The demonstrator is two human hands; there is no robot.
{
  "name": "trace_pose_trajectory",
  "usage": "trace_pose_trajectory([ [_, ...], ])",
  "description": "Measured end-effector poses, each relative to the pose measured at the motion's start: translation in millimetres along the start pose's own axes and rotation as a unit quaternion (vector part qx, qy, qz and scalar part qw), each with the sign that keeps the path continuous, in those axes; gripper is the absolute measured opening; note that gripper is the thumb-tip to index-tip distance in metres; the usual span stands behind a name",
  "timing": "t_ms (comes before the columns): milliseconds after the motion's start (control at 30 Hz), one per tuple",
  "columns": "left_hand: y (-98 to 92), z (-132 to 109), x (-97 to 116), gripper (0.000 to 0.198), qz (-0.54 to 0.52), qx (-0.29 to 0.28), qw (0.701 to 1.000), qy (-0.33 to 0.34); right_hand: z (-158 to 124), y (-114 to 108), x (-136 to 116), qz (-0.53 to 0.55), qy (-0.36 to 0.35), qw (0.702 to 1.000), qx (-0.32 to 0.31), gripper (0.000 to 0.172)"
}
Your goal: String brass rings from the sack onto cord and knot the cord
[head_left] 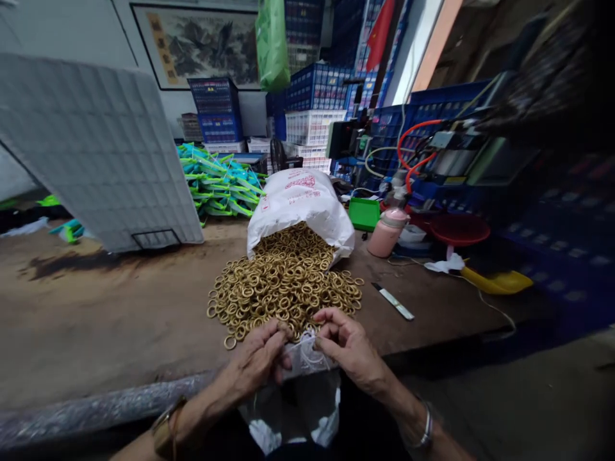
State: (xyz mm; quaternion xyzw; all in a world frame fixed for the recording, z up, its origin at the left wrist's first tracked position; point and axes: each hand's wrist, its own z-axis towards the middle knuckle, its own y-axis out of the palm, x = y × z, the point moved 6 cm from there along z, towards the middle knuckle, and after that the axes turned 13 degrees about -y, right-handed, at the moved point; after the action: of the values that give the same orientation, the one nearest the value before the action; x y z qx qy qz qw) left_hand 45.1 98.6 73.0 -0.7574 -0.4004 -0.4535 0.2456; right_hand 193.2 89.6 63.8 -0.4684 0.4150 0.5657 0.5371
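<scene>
Clear plastic strip (pixel 296 360) with white cord (pixel 308 346) on it sits just on the wearer's side of the brass ring heap (pixel 288 288), long axis roughly left-right, between both hands, neither clearly nearer. Left hand (pixel 262 352), at the strip's left end: thumb and forefinger together, pinched item unclear; right hand (pixel 353 352), by the cord: forefinger raised off thumb, can't tell if cord's gripped.

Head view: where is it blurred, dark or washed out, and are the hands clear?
Head view: the left hand, right hand and rings look fairly sharp; head view, far right: blue crates smear into blur and deep shadow; head view, upper right: a pale strip looks washed out; head view, lower left: the table edge is soft.
</scene>
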Motion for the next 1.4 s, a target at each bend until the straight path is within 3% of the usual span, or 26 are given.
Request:
trace_pose_trajectory([
  [167, 5.4, 5, -41, 0.032, -0.103, 0.031, 0.994, -0.013, -11, 24, 18, -0.011, 0.039, 0.998, -0.057, 0.027],
  [367, 12.5, 0, -59, 0.029, -0.143, 0.043, 0.988, -0.043, -17, 31, 26, -0.007, 0.071, 0.995, -0.075, 0.027],
  [767, 24.6, 8, -62, 0.028, -0.302, 0.005, 0.952, -0.049, -21, 28, 44, -0.003, 0.076, 0.992, -0.097, 0.011],
  [1033, 27.7, 10, -66, 0.03, -0.334, 0.005, 0.941, -0.063, -23, 28, 44, -0.016, 0.058, 0.994, -0.089, 0.005],
  [1233, 22.3, 9, -71, 0.035, -0.262, 0.086, 0.96, -0.043, -26, 30, 47, -0.025, 0.058, 0.994, -0.086, 0.01],
  [1333, 14.9, 4, -71, 0.028, -0.184, 0.169, 0.968, -0.007, -26, 29, 47, -0.038, 0.06, 0.994, -0.078, 0.01],
  [1400, 9.0, -2, -67, 0.016, -0.122, 0.233, 0.963, 0.053, -26, 28, 47, -0.047, 0.062, 0.994, -0.07, 0.01],
])
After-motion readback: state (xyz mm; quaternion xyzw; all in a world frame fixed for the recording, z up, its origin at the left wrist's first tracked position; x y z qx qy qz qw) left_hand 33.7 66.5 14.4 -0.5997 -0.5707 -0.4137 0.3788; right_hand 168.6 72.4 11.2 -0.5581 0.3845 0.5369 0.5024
